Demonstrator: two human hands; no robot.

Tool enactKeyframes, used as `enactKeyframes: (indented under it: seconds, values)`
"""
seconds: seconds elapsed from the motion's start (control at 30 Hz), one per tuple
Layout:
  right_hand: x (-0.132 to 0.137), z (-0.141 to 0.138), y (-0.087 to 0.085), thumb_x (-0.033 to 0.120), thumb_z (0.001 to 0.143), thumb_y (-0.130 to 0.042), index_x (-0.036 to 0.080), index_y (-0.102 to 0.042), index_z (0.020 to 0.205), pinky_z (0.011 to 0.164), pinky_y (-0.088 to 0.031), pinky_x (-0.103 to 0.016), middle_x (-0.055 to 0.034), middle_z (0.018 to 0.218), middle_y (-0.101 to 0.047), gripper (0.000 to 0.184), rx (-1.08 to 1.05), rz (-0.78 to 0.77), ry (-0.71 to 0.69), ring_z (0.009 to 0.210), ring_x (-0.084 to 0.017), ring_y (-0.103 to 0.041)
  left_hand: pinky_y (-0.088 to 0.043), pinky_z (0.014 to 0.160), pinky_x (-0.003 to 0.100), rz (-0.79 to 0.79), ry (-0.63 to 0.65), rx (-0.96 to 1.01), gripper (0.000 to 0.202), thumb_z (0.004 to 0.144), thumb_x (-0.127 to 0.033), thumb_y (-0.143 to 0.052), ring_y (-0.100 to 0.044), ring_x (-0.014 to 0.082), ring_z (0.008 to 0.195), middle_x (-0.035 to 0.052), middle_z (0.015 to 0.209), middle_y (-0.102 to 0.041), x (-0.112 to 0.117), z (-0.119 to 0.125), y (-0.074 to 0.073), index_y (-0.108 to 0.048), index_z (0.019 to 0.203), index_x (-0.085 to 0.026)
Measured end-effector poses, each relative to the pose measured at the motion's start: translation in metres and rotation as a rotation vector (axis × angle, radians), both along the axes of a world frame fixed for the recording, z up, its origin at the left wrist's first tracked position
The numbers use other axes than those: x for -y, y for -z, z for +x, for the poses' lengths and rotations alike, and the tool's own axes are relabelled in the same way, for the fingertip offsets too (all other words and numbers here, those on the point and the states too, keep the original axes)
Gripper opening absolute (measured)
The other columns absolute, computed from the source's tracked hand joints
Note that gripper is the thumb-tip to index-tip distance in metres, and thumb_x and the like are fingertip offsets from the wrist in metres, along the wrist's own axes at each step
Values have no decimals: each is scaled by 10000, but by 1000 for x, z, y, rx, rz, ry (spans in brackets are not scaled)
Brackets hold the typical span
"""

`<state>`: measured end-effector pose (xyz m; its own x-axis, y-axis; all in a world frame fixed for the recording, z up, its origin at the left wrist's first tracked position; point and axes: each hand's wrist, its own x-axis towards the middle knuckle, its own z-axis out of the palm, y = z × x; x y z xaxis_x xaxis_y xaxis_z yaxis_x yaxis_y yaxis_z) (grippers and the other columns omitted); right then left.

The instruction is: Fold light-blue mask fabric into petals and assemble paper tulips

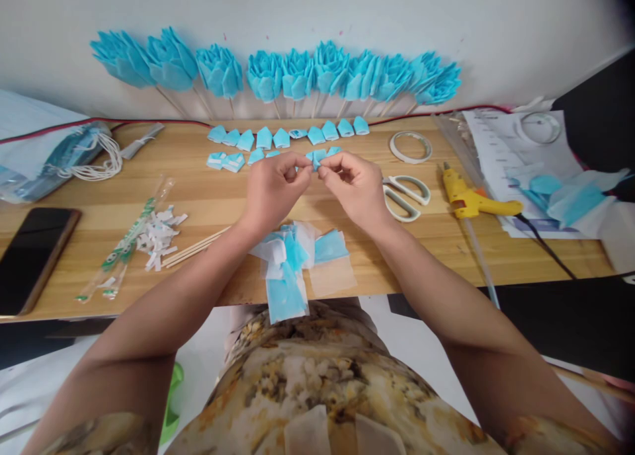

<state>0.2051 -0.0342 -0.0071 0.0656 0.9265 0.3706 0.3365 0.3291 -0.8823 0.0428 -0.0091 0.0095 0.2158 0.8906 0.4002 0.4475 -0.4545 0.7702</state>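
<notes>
My left hand (274,189) and my right hand (353,187) meet above the middle of the wooden table (208,197), fingers pinched together on a small folded blue paper piece (316,157) held between them. Just beyond the hands lie two rows of folded blue petals (288,137). Under my wrists, at the table's near edge, sits a pile of blue and white paper squares (292,256). Part of the held piece is hidden by my fingers.
Finished blue paper flowers on sticks (278,71) lean on the wall. White scissors (405,197), a tape ring (410,147) and a yellow glue gun (469,200) lie to the right; wooden skewers (193,247), white scraps (159,233) and a phone (32,256) to the left.
</notes>
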Motion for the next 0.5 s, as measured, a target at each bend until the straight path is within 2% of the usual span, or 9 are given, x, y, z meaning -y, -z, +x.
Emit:
enactKeyframes:
  seconds: [0.5]
  values:
    - [0,1,1,275,849,-652,204,-677,805,695,-489,-281,15,754,-679,87,3,-1,-9,706,-122,-567,-312,569,271,-3,17,20,116,815,-124,-645,-370,90,518,-73,498,-361,-1,-1,2,-703,734,-183]
